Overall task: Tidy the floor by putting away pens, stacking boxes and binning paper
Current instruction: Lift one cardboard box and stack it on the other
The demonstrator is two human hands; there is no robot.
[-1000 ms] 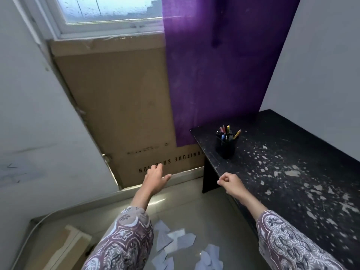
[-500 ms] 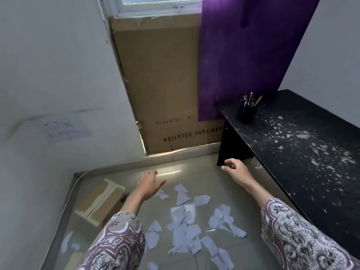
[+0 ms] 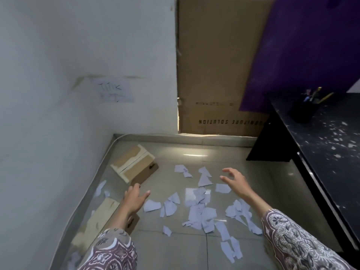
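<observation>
Several torn white paper scraps [image 3: 200, 209] lie scattered over the grey tiled floor. A small cardboard box [image 3: 134, 165] sits tilted by the left wall, and a second flat cardboard box [image 3: 97, 221] lies nearer, partly behind my left arm. My left hand [image 3: 135, 197] hovers open between the two boxes, holding nothing. Above the scraps my right hand [image 3: 235, 182] reaches forward with spread fingers, also empty. On the black desk a dark pen holder [image 3: 303, 110] stands with several pens in it.
The black desk [image 3: 331, 152] runs along the right, its leg near the back wall. A tall cardboard panel [image 3: 212, 75] leans at the back, partly covered by a purple curtain [image 3: 303, 47]. A white wall [image 3: 58, 94] bounds the left side.
The view has swung down and left from the desk to the floor. Both hands have dropped lower, over the boxes and scraps. The right hand's fingers have opened.
</observation>
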